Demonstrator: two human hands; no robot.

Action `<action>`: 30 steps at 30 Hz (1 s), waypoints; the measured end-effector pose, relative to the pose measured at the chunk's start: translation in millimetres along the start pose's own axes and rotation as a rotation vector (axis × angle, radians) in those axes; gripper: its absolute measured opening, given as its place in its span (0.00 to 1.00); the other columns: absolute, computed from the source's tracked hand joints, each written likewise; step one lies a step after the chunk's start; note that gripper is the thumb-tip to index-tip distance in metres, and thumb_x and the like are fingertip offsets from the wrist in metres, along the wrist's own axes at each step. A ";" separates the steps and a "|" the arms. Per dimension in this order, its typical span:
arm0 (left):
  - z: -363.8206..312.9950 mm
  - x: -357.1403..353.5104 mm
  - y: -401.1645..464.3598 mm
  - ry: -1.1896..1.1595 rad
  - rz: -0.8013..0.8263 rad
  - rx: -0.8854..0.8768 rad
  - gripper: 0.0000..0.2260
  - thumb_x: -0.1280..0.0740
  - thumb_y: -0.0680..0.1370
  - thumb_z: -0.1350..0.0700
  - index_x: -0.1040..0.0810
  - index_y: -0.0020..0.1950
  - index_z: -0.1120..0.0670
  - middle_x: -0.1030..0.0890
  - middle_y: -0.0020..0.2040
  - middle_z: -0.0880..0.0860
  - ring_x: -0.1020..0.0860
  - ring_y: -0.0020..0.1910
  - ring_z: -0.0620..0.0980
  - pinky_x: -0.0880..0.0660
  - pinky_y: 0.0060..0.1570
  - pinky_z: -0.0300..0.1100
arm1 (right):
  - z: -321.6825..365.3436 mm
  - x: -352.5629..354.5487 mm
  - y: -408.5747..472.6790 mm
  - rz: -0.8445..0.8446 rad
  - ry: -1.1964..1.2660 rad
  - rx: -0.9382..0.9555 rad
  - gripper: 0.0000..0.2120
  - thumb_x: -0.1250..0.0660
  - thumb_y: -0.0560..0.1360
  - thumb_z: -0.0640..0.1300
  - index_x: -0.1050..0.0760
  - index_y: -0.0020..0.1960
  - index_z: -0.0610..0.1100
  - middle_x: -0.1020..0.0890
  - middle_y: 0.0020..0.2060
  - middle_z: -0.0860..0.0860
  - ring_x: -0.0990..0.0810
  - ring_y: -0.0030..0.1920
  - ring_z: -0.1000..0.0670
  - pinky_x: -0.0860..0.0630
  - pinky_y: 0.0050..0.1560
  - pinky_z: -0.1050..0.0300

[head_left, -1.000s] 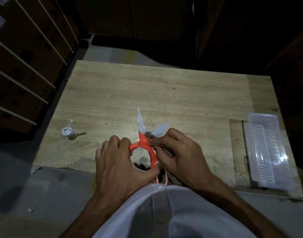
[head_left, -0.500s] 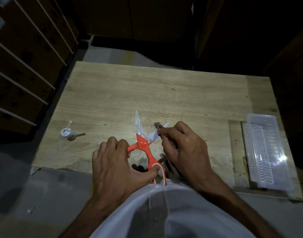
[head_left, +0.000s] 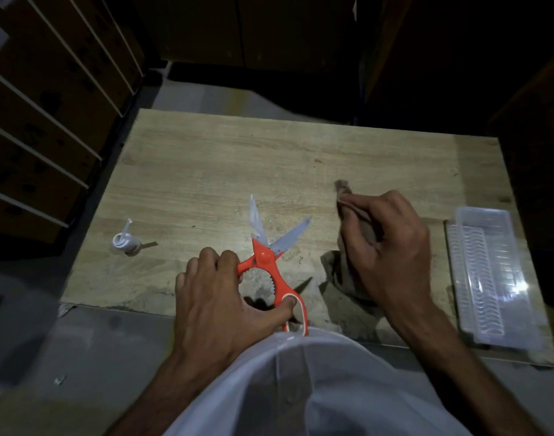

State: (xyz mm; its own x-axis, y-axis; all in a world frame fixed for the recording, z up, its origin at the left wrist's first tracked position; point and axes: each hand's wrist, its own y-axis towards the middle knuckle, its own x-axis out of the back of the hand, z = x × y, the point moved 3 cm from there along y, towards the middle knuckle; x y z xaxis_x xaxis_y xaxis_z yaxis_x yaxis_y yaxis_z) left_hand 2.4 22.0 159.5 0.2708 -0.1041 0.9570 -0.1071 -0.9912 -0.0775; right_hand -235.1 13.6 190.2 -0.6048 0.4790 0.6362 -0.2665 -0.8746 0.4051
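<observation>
Holding the scissors [head_left: 269, 262] flat on the table [head_left: 238, 158] is the job of the left hand [head_left: 216, 297]. Its fingers [head_left: 206, 258] are curled over the left handle and the thumb is hooked through the right loop, so the hand is clamped on the tool. This grip spreads the handles, sets the 2 blades apart in a V and exposes both inner faces, probably for wiping.

The right hand [head_left: 392, 247] is to the right of the blades, apart from them. Its fingers and thumb are pinched on a brownish cloth [head_left: 341, 269]. 1 end sticks out past the fingertips toward the far side, and the rest hangs under the palm. A cloth bunched to a narrow tip suits work along a thin edge.

Scissors, appearance: orange plastic handles, white lining on the right loop, a toothed section between the handles, a round orange pivot and pale metal blades. Dark spots show near the pivot on the right blade [head_left: 293, 236]; rust or dirt cannot be told. The tool lies at the near edge of the table, blades pointing away from the person.

A small white bottle [head_left: 126, 242] with a nozzle stands well to the left. A clear plastic case [head_left: 489, 278] lies at the right edge.
</observation>
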 end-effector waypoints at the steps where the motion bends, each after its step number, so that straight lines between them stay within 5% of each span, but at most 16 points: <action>1: -1.0 0.2 0.8 0.000 0.008 0.002 0.34 0.36 0.60 0.19 0.29 0.45 0.48 0.32 0.44 0.47 0.31 0.45 0.51 0.30 0.50 0.51 | 11.5 0.6 -3.8 0.041 0.032 0.044 0.10 0.28 0.77 0.37 0.16 0.58 0.42 0.18 0.45 0.48 0.20 0.44 0.51 0.25 0.44 0.58; 7: -7.6 4.8 1.9 -0.055 -0.047 -0.009 0.29 0.35 0.60 0.25 0.30 0.43 0.49 0.33 0.42 0.47 0.30 0.44 0.53 0.31 0.48 0.52 | 41.9 -40.9 -31.6 0.396 0.039 0.125 0.11 0.32 0.80 0.49 0.16 0.60 0.50 0.19 0.47 0.56 0.20 0.43 0.56 0.26 0.39 0.63; 12: -4.3 4.3 1.3 -0.026 -0.093 -0.019 0.30 0.33 0.59 0.24 0.30 0.41 0.49 0.32 0.41 0.47 0.31 0.44 0.52 0.35 0.47 0.49 | 38.6 -47.6 -28.3 0.389 -0.088 0.123 0.12 0.35 0.81 0.52 0.16 0.59 0.52 0.19 0.46 0.54 0.18 0.42 0.52 0.22 0.35 0.51; 21: -2.6 4.5 0.2 0.029 -0.058 0.005 0.33 0.33 0.58 0.22 0.27 0.44 0.49 0.30 0.43 0.48 0.29 0.46 0.53 0.31 0.50 0.51 | 33.1 -46.6 -21.8 0.311 -0.205 0.084 0.09 0.30 0.79 0.47 0.16 0.57 0.51 0.22 0.41 0.53 0.21 0.36 0.51 0.34 0.31 0.60; 30: -3.1 5.0 0.3 0.067 -0.048 -0.023 0.34 0.35 0.58 0.20 0.26 0.43 0.50 0.30 0.43 0.48 0.29 0.44 0.52 0.31 0.49 0.50 | 15.4 -40.3 -15.9 0.226 -0.259 0.047 0.07 0.28 0.77 0.46 0.16 0.55 0.50 0.23 0.41 0.51 0.20 0.36 0.47 0.32 0.31 0.59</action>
State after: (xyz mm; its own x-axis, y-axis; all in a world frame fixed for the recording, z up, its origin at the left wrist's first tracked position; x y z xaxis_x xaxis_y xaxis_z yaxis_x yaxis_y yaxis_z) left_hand 0.8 21.5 165.1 0.2121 -0.0496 0.9760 -0.1176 -0.9928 -0.0249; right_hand -194.9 9.3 168.2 -0.4325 0.2820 0.8564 -0.1086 -0.9592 0.2610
